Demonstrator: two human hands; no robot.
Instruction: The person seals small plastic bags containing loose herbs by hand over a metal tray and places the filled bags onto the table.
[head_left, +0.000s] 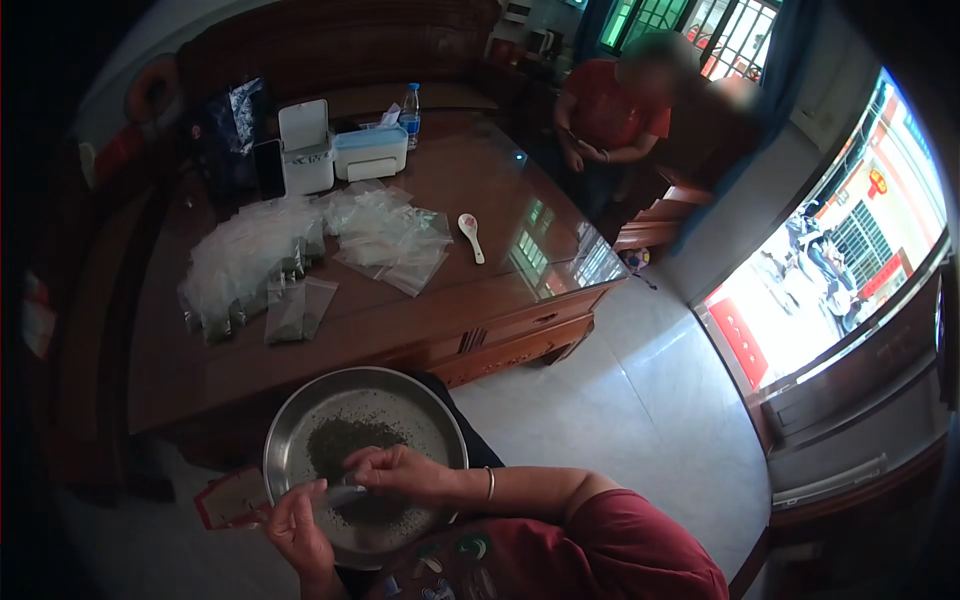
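A round metal basin (pixel 283 425) rests at my lap, with dark, crumbled dried leaves (pixel 345 440) scattered over its bottom. Above its near side, my left hand (pixel 300 530) and my right hand (pixel 400 473) face each other with fingers pinched. Between them is a small translucent plastic bag (pixel 343 495), gripped at either side; its far edges are partly hidden by my fingers. On the table lie a heap of clear bags (pixel 250 255), many with dark matter at the bottom, and a looser pile of flat clear bags (pixel 385 230). One filled bag (pixel 290 312) lies in front.
A white spoon (pixel 472 240) lies on the glass-topped wooden table (pixel 490 180). Behind the bags stand white boxes (pixel 370 152), a phone (pixel 268 168) and a water bottle (pixel 411 115). Another person (pixel 612 110) in red sits beyond the table; an open doorway is at right.
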